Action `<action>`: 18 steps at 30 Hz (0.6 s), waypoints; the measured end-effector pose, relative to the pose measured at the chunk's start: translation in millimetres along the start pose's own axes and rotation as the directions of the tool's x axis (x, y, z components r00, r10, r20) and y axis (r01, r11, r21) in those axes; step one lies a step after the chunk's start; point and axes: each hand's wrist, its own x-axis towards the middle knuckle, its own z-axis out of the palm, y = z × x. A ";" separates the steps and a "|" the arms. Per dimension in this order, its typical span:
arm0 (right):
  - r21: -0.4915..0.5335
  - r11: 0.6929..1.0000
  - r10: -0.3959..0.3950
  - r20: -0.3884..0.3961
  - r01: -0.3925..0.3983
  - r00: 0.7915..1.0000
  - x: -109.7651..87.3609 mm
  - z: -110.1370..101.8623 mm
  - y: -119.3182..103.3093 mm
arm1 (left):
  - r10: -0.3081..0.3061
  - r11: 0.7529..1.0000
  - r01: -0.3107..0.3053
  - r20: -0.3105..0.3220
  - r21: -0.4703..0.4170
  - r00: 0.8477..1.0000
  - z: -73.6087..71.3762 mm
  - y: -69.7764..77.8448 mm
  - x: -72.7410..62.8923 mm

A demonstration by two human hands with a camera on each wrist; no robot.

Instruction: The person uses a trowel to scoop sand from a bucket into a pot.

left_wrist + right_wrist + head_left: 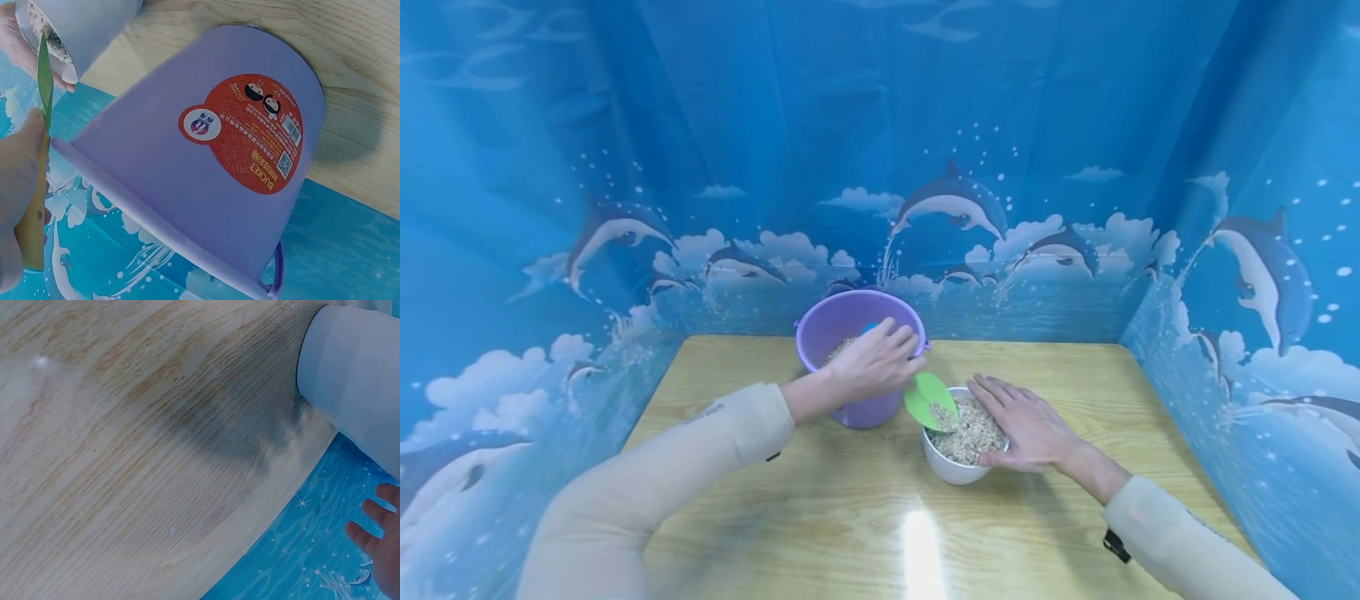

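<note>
My left hand (880, 358) grips the yellow handle (34, 219) of a small shovel with a green blade (931, 402). The blade tilts down over the left rim of a white bowl (955, 472), and some pale grains lie on it. Coarse beige grains (970, 433) fill the bowl nearly to its rim. My right hand (1030, 425) rests on the bowl's right side, thumb at the near rim and fingers extended along the far one. Behind the left hand stands a purple bucket (169, 131), with similar grains (841, 350) inside.
A light wood-patterned table (790, 525) carries the bucket and bowl. Blue dolphin-printed sheeting (880, 208) rises behind the table and on both sides. On the bucket's outside is a red label (256, 144), and its handle (277, 272) hangs at the rim.
</note>
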 end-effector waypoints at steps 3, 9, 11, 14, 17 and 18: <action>-0.003 1.000 0.005 0.006 -0.005 1.000 0.2 -0.1 0.0 | 0.005 1.000 -0.006 0.012 0.011 1.000 -0.7 -1.3 -0.3; 0.007 1.000 0.008 0.004 -0.008 1.000 0.8 -0.9 -0.6 | 0.001 0.999 -0.002 0.021 0.041 1.000 -2.1 -5.1 -1.9; 0.012 1.000 0.005 -0.003 -0.005 1.000 1.0 -1.2 -0.7 | 0.001 0.998 -0.002 0.019 0.059 1.000 -3.0 -6.7 -2.4; 0.011 1.000 0.004 -0.006 -0.004 1.000 1.0 -1.4 -0.9 | 0.002 0.997 -0.003 0.016 0.080 1.000 -4.9 -8.7 -3.0; 0.007 1.000 0.006 -0.004 -0.006 1.000 1.0 -1.3 -1.1 | 0.006 0.994 -0.007 0.013 0.105 1.000 -6.4 -10.6 -3.9; 0.006 1.000 0.007 -0.004 -0.007 1.000 0.9 -1.4 -1.2 | 0.007 0.994 -0.009 0.011 0.111 1.000 -6.7 -11.2 -4.1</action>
